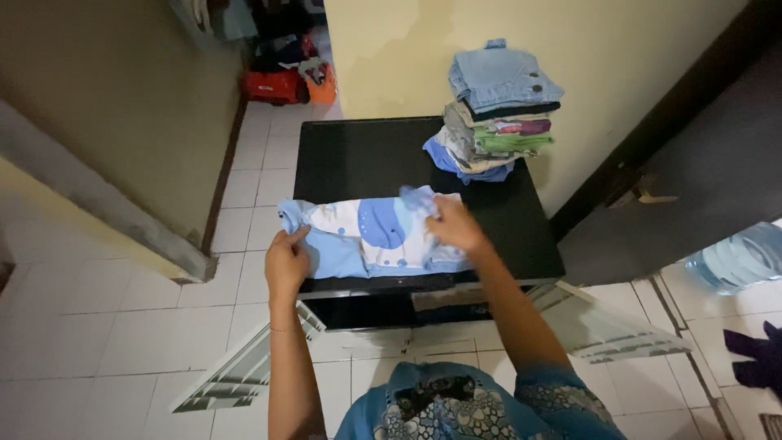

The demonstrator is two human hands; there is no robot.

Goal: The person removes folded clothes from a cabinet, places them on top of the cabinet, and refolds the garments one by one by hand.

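Blue-white garment (pixel 371 236), folded stack (pixel 497 110) behind

One black glossy rectangular table (pixel 366 155), carrying one small light-blue and white cloth garment with a blue whale print (pixel 371 236) and one stack of folded clothes (pixel 497 114), roughly eight pieces, exact number unclear. Two bare hands: left hand (pixel 285 262), right hand (pixel 456 226). One clear blue plastic water jug (pixel 737 259); one red plastic toy vehicle (pixel 274 85).

No packages, labels, signs or screens show anywhere in this view.
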